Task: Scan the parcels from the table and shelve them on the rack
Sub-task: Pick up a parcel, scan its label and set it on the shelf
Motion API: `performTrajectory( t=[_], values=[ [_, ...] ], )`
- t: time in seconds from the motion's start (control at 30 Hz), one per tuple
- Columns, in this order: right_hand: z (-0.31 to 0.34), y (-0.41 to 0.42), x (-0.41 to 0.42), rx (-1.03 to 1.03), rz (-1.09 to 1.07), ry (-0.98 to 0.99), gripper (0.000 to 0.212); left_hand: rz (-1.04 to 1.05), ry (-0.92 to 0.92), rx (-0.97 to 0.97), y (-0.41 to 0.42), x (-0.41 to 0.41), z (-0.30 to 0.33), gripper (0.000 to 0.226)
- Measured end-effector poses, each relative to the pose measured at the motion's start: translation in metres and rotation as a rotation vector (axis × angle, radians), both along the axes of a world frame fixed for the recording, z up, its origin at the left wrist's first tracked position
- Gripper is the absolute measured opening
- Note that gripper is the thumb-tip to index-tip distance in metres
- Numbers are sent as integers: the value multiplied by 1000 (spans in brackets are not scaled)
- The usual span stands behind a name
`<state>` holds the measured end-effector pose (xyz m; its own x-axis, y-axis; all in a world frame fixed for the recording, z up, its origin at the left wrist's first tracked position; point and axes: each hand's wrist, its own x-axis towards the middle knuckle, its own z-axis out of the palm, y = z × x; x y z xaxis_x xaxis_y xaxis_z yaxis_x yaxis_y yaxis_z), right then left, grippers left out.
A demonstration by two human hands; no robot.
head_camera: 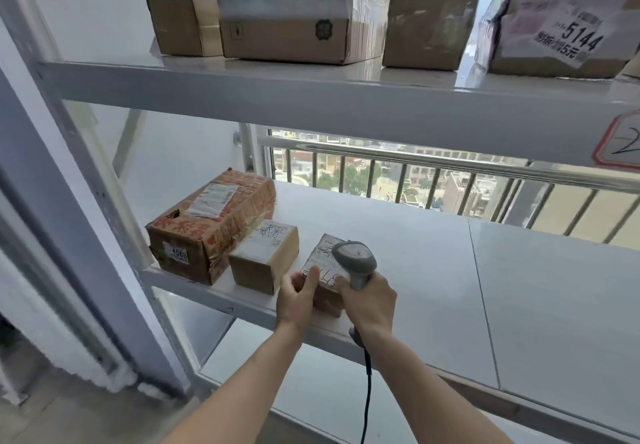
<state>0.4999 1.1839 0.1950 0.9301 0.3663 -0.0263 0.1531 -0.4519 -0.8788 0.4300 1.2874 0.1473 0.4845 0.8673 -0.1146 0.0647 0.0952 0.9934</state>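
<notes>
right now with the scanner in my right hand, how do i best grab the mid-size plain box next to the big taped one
Take the mid-size plain box with the left hand, from the front, thumb on top and fingers under its near end. That end sits at the shelf edge facing you. The big taped box crowds its left side, so a side pinch looks tight. The right hand holds the scanner.

We see a white metal shelving rack (398, 104) carrying plain brown cardboard boxes (431, 23). One battered brown carton (211, 225) is printed with red lettering and wears a white label. The small brown parcel (323, 267) has black scribble on its white label, and the handheld barcode scanner (355, 260) is grey.
</notes>
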Motion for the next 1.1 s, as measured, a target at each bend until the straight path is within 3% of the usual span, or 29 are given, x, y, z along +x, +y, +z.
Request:
performTrajectory(
  t=[0.13, 0.33, 0.97, 1.1],
  values=[
    [-2, 14, -5, -13, -45, -22, 21, -17, 15, 38, 7, -1, -2, 26],
    [-5, 24, -9, -6, -83, -23, 22, 0, 15, 59, 9, -3, -9, 24],
    [-15, 26, -20, 30, -145, -26, 36, 65, -36, -13, 1, -12, -19, 67],
    [-23, 20, -23, 30, -137, -30, 36, 120, -25, 4, -8, -20, -19, 59]
  ],
)
